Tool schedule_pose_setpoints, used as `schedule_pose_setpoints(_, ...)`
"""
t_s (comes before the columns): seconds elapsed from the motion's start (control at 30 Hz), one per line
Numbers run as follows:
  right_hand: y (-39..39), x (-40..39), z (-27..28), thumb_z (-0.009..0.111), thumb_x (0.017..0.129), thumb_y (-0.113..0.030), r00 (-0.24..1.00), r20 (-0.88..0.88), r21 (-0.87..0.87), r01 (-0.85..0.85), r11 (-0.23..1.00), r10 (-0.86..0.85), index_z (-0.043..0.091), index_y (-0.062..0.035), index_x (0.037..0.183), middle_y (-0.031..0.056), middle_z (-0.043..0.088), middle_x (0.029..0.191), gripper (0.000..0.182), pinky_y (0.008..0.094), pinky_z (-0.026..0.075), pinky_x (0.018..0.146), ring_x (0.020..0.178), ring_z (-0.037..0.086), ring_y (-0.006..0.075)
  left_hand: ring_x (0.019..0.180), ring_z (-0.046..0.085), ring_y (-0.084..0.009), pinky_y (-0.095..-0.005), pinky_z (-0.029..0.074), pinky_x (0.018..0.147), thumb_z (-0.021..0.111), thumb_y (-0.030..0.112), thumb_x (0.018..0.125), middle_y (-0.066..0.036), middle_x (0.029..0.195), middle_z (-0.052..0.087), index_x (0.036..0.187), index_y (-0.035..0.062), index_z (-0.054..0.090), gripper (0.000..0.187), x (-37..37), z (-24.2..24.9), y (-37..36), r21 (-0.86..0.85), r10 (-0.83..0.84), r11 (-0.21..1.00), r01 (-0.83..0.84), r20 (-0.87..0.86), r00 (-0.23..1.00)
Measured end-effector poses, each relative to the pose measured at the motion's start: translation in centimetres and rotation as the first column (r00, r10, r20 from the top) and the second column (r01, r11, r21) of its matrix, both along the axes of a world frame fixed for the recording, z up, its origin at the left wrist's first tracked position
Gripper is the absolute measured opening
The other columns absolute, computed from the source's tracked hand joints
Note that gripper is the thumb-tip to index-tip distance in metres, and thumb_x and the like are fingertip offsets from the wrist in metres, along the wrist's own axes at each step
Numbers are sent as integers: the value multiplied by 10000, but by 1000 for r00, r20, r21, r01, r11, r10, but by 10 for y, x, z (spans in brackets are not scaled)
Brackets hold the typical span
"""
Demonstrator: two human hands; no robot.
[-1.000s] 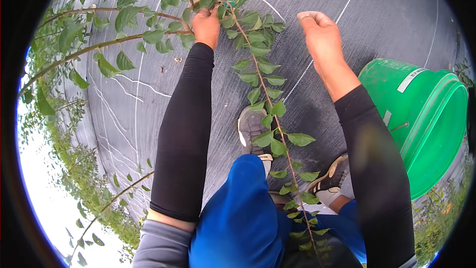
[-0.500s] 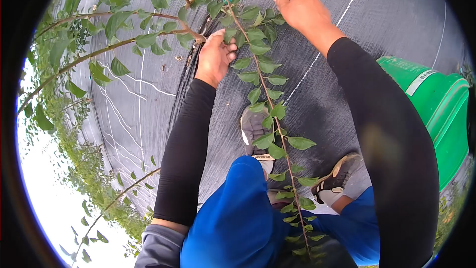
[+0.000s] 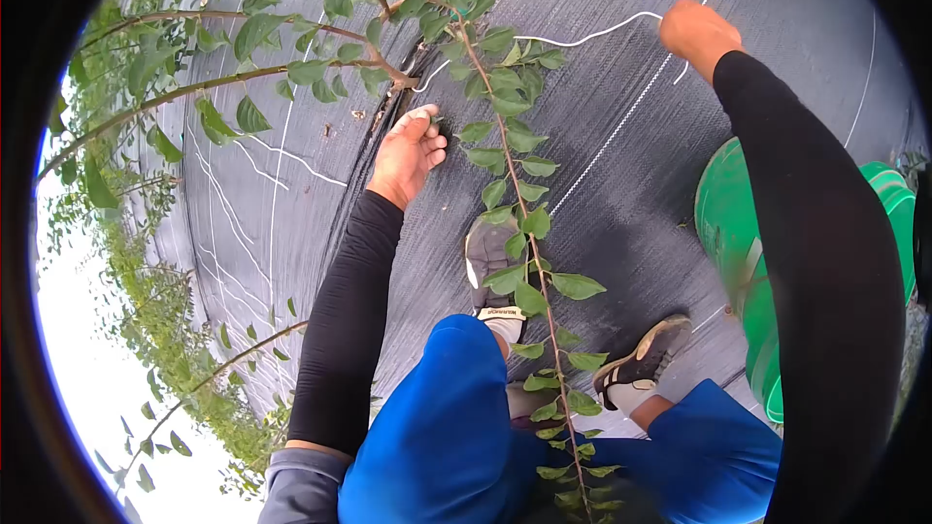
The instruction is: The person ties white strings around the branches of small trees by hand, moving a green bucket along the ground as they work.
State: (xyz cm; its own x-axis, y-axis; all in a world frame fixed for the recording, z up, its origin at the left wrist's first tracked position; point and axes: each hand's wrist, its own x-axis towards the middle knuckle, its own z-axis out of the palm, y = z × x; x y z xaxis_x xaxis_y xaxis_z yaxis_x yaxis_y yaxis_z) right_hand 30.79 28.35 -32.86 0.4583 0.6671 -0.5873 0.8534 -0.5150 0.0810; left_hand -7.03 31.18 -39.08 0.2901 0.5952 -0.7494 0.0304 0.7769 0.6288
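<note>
My right hand, slightly blurred, is closed on a white string at the upper right. The string runs left behind the leafy branch to the woody fork, and a short end hangs below my fist. My left hand is just below the fork, with fingers curled and thumb pressed in. A small dark green bit shows at its fingertips; I cannot make out what it is. The long thin branch hangs down past my left hand toward my legs, apart from it.
Black ground cover with white stitched lines lies underfoot. Loose white strings are scattered at left. A green plastic container stands behind my right arm. Other leafy branches reach across the left, and my shoes are below.
My right hand has moved right, drawing out a longer stretch of white string. My left hand has come away from the fork, down and slightly left.
</note>
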Motion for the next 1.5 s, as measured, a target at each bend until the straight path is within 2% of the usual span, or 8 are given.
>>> schedule_pose_setpoints(0.4,-191,-112,-57,502,830,-268,750,-368,36,603,797,-550,625,31,973,223,624,984,354,364,450,873,972,590,363,693,493,-47,-243,484,649,500,263,922,66,835,530,1212,167,516,306,58,62,-58,54,-434,896,441,315,844)
schedule_pose_setpoints(0.47,-304,-130,-245,514,847,-206,166,-986,155,801,579,33,614,-53,1046,79,648,799,270,344,456,725,771,595,220,666,496,-58,-234,471,612,507,269,917,48,882,555,1197,183,530,294,68,70,-63,42,-323,945,325,285,903)
schedule_pose_setpoints(0.5,-272,-176,-122,503,865,-230,567,-795,315,691,651,-218,636,-43,903,68,622,717,233,348,428,643,666,555,194,615,496,-75,-235,457,562,491,252,924,33,888,571,1173,166,546,269,66,55,-64,74,-322,946,316,325,889)
schedule_pose_setpoints(0.53,-254,-197,-56,507,863,-246,371,-709,-122,773,623,-600,630,-38,745,67,606,665,270,327,412,608,617,527,169,593,491,-78,-234,443,538,486,247,925,33,835,559,1158,141,552,265,70,62,-71,117,-352,935,336,186,917)
schedule_pose_setpoints(0.8,-311,-278,18,501,834,-305,528,-843,278,588,760,-100,592,-47,644,58,542,586,334,325,400,588,585,517,167,566,439,-49,-207,367,494,479,252,910,51,649,458,1052,89,580,238,-10,115,-135,145,-493,828,542,-273,826)
schedule_pose_setpoints(0.97,-299,-322,51,512,826,-284,-44,-948,-212,828,519,-317,564,-121,725,-39,436,541,198,232,229,366,438,368,68,574,427,-51,-206,370,503,457,269,926,54,658,434,1063,64,560,267,-105,222,-167,317,-287,861,398,-343,894)
schedule_pose_setpoints(1.27,-379,-366,100,453,821,-360,739,-674,349,343,872,-21,659,-65,836,179,638,877,360,430,450,751,893,593,352,567,394,-59,-194,336,520,439,223,946,56,637,366,1045,23,544,246,-170,445,-239,717,-162,623,314,-275,948)
schedule_pose_setpoints(1.5,-429,-346,156,436,870,-353,856,-486,532,129,837,176,632,-62,837,163,635,890,353,464,445,746,878,583,361,556,404,-55,-202,352,525,441,250,942,61,633,390,1031,54,564,247,-140,458,-224,806,-192,484,342,-284,939)
